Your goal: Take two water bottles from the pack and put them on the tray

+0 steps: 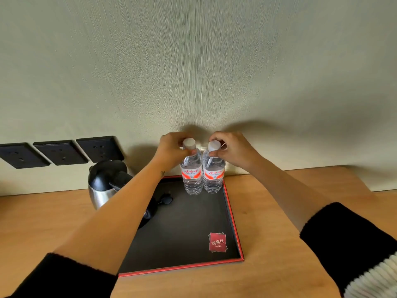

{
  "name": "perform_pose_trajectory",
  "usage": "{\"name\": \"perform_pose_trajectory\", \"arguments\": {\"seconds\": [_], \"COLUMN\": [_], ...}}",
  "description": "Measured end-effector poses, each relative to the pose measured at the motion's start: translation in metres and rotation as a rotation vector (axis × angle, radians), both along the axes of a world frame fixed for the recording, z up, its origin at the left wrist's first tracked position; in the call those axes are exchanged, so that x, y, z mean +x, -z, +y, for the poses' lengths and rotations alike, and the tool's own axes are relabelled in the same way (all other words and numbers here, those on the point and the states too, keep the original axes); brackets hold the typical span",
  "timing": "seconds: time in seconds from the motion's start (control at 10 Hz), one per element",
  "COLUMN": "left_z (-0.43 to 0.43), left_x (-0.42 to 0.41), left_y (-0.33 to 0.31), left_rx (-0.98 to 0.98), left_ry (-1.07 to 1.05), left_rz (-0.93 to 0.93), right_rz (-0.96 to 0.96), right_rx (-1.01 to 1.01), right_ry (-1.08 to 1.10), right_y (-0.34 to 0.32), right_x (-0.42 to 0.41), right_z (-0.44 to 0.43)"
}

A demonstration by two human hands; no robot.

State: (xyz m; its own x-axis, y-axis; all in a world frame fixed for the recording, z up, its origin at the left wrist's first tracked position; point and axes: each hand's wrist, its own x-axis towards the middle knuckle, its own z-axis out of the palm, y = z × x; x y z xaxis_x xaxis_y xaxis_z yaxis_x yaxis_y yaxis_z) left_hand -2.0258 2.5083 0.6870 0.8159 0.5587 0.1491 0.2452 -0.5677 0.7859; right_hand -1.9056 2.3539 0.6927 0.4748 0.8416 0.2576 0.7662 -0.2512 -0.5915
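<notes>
Two clear water bottles with red-and-white labels and white caps stand upright side by side at the far right corner of a black tray [182,244] with a red rim. My left hand [171,150] grips the neck of the left bottle [191,175] just under its cap. Around the neck of the right bottle [213,175] my right hand [233,150] is closed. Both bottle bases rest on the tray floor. The pack is not in view.
A steel electric kettle [101,186] with a black lid stands at the tray's left, its black base and cord partly hidden behind my left forearm. Three black wall sockets [60,152] sit on the wall at left. The wooden desk [279,265] spreads around the tray.
</notes>
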Motion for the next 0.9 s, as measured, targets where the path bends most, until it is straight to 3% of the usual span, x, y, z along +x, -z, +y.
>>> {"name": "perform_pose_trajectory", "arguments": {"seconds": [0.3, 0.9], "left_z": [-0.010, -0.012], "left_x": [0.001, -0.009], "left_y": [0.006, -0.010], "left_rx": [-0.050, -0.060], "left_ry": [-0.043, 0.106], "left_rz": [-0.044, 0.051], "right_rz": [0.040, 0.122], "right_rx": [0.010, -0.119], "right_ry": [0.022, -0.007], "right_y": [-0.001, -0.009], "right_x": [0.002, 0.003], "right_z": [-0.007, -0.010]}}
